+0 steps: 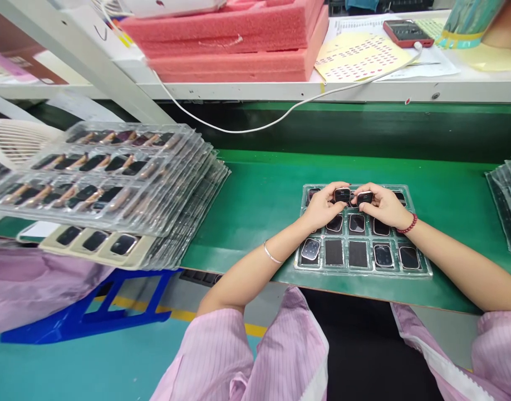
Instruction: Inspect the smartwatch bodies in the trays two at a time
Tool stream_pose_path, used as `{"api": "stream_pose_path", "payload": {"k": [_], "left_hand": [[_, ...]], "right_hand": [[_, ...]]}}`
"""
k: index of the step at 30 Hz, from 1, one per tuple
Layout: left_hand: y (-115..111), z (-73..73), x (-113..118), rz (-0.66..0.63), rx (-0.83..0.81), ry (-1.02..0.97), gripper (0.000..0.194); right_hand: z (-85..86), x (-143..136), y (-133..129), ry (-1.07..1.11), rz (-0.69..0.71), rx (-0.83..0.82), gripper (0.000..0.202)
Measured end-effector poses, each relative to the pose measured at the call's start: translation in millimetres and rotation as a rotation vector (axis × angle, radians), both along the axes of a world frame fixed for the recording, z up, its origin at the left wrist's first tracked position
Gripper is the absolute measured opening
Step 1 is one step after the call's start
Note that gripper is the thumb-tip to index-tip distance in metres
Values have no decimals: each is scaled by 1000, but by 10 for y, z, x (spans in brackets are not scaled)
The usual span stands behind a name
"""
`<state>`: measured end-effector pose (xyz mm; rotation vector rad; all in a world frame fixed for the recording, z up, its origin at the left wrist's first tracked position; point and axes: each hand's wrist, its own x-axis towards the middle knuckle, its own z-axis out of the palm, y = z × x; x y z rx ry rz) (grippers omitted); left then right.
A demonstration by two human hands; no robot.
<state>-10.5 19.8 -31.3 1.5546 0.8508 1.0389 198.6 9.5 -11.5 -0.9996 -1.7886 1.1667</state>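
Observation:
A clear plastic tray (366, 272) lies on the green bench, with square watch-like units in many of its pockets. Over its back row, my left hand (325, 205) is closed on a dark-faced watch case (342, 195). Beside it my right hand (381, 205) pinches another watch case (364, 197), its dark face tilted toward me. The two cases are held close together. In the front row, one watch case (310, 249) sits askew in the left pocket. Two dark pockets (334, 252) next to it look flat and frameless.
Stacked clear trays (188, 195) full of parts rise at the left, near a white fan (21, 142). More stacked trays (508, 206) stand at the right edge. Red foam blocks (234, 44), papers and a phone (408, 33) rest on the shelf; a white cable (247, 131) hangs below it.

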Motion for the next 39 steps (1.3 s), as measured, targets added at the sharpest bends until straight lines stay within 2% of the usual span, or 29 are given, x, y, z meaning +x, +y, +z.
{"api": "stream_pose_path", "payload": {"k": [10,21,24,27,29,31,34,36,38,39], "left_hand": [[-20,39,5,-8,-64,-15,41],[-38,56,26,-14,-70,-45,49],[-14,61,22,-9,-122,-72,53],[31,137,-9,-29,-276,-168,63],[3,296,-38,-107,-426,-257,64],[-133,562,-52,-259,-556,-336,60],[-534,1088,-28,-611,-657,-383,53],[-823,1430,7,-874,-704,-324,45],[-1036,1691,34,-1093,-740,-301,40],[-1109,1777,40,-1132,-739,-279,38]], "right_hand": [[11,0,-9,-34,13,16,19],[28,8,-25,-48,20,32,24],[16,2,-19,-25,29,18,24],[0,-5,-1,29,19,-9,23],[1,-9,9,67,-1,-41,23],[13,-12,12,93,-7,-62,23],[33,-12,2,113,1,-68,22],[31,-5,-3,123,-1,-87,22],[18,6,8,127,-6,-117,23],[14,11,19,131,-7,-138,25]]}}
